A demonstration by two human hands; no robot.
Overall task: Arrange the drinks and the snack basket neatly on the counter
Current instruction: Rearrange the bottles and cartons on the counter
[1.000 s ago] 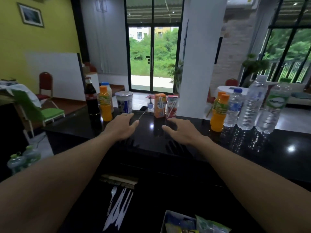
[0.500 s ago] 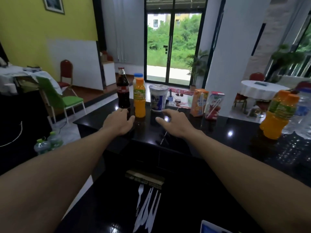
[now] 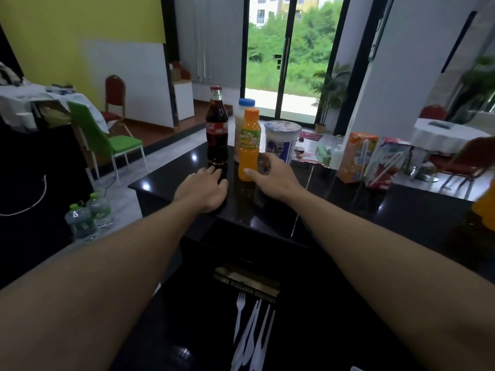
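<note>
On the black counter point(image 3: 401, 210) stand a dark cola bottle point(image 3: 217, 129), a small orange juice bottle point(image 3: 249, 145), a pale bottle with a blue cap point(image 3: 242, 113) behind it, a white tub point(image 3: 282, 141) and two juice cartons with straws point(image 3: 356, 159) point(image 3: 385, 163). My left hand point(image 3: 205, 187) rests flat on the counter just in front of the cola bottle, holding nothing. My right hand point(image 3: 270, 174) is open, thumb and fingers spread around the lower right side of the orange bottle; contact is unclear. The snack basket is out of view.
White plastic forks and knives point(image 3: 251, 333) lie on a lower dark surface below me. Another orange bottle point(image 3: 484, 207) shows at the right edge. The counter's left corner point(image 3: 134, 186) drops to the floor, where two water bottles point(image 3: 88, 215) stand beside a green chair point(image 3: 107, 140).
The view has swung further left and closer to the bottle group. My right hand moved left to the orange bottle and opened around it. My left hand stays on the counter by the cola.
</note>
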